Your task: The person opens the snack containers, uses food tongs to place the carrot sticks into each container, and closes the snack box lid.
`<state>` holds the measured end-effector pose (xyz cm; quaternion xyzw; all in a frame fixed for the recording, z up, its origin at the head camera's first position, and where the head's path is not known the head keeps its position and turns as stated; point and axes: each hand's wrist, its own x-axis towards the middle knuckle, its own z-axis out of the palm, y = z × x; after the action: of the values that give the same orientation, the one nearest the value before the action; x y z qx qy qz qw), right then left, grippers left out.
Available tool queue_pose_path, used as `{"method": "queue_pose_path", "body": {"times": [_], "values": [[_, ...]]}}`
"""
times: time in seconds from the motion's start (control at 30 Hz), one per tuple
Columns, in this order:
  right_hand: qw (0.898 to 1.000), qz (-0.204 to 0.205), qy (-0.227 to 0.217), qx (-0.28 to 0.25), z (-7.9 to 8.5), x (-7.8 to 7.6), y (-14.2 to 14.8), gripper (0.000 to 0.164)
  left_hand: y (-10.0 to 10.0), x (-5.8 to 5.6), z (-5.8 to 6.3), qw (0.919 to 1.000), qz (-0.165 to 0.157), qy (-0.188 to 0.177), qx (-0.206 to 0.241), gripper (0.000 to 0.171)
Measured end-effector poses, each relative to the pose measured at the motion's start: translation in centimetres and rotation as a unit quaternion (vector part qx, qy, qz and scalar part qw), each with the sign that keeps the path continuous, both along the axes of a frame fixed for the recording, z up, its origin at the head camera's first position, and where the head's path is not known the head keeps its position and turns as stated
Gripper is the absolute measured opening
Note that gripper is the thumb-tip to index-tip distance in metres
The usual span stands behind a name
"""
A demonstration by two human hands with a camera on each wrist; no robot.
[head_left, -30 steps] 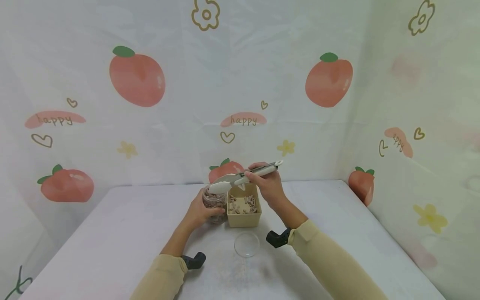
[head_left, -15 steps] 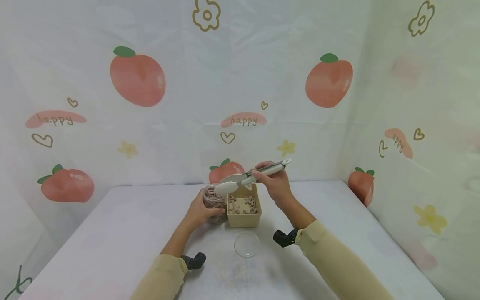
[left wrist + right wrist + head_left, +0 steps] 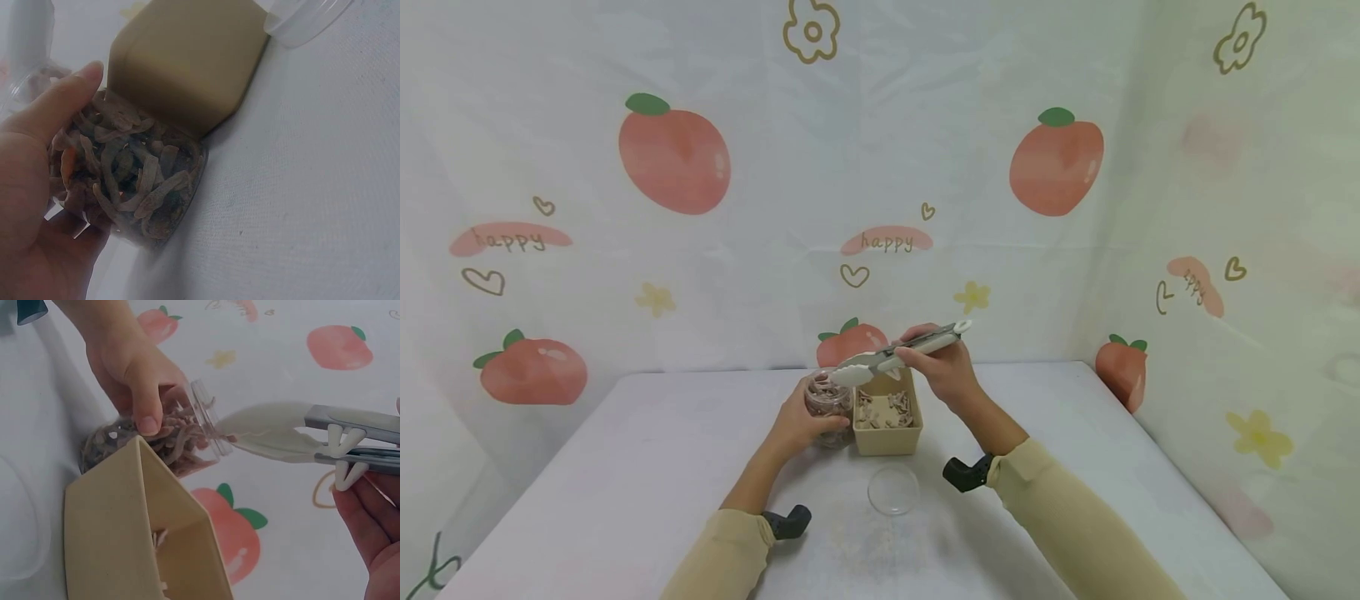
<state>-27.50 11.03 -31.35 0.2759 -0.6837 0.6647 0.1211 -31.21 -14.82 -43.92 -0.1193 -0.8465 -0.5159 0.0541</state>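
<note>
Toward the far edge of the table (image 3: 647, 475), the left hand (image 3: 793, 423) curls round a clear jar (image 3: 830, 410) beside a beige box (image 3: 886, 442), thumb across its near side; the right hand (image 3: 951, 373), raised, grips tongs (image 3: 891, 359) slanting down to the jar's mouth; a clear lid (image 3: 893, 490) lies nearer the person.

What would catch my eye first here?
Probably the big red fruits printed on the cloth behind the table. Next, mid-picture, the right hand holds tongs at the mouth of a clear jar of brown strips, which the left hand grips beside a tan box.
</note>
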Motion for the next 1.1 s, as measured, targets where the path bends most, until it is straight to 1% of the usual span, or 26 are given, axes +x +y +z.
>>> {"method": "queue_pose_path", "body": {"times": [0.13,0.27,0.37,0.43,0.63,0.87,1.0,1.1], "values": [[1.0,-0.007,0.0,0.001,-0.1,0.1,-0.6,0.02,0.0,0.0,-0.1,1.0,-0.001,0.001,0.0,0.099],[1.0,-0.011,0.001,0.004,-1.1,-1.1,-1.1,0.021,0.0,0.0,-0.1,1.0,-0.002,0.0,-0.002,0.099],[1.0,-0.021,0.003,0.013,-1.9,-2.1,-1.5,0.022,0.0,0.0,0.0,1.0,-0.001,0.0,-0.001,0.099],[0.999,-0.029,0.011,0.023,-2.1,-2.2,-1.8,0.023,0.0,0.0,0.0,1.0,0.001,0.001,-0.002,0.098],[0.997,-0.036,0.031,0.055,-2.3,-2.3,-2.6,0.023,-0.1,0.1,0.0,1.0,0.001,0.003,0.002,0.097],[0.995,-0.048,0.042,0.071,-2.5,-2.4,-2.5,0.02,-0.1,0.0,-0.1,1.0,-0.004,0.006,0.002,0.098],[0.996,-0.047,0.043,0.062,-2.4,-2.4,-2.2,0.022,0.0,-0.1,-0.1,1.0,-0.002,0.005,0.001,0.098],[0.998,-0.031,0.038,0.036,-2.1,-2.4,-1.9,0.023,-0.1,-0.1,-0.1,1.0,0.002,0.004,-0.007,0.098]]}}
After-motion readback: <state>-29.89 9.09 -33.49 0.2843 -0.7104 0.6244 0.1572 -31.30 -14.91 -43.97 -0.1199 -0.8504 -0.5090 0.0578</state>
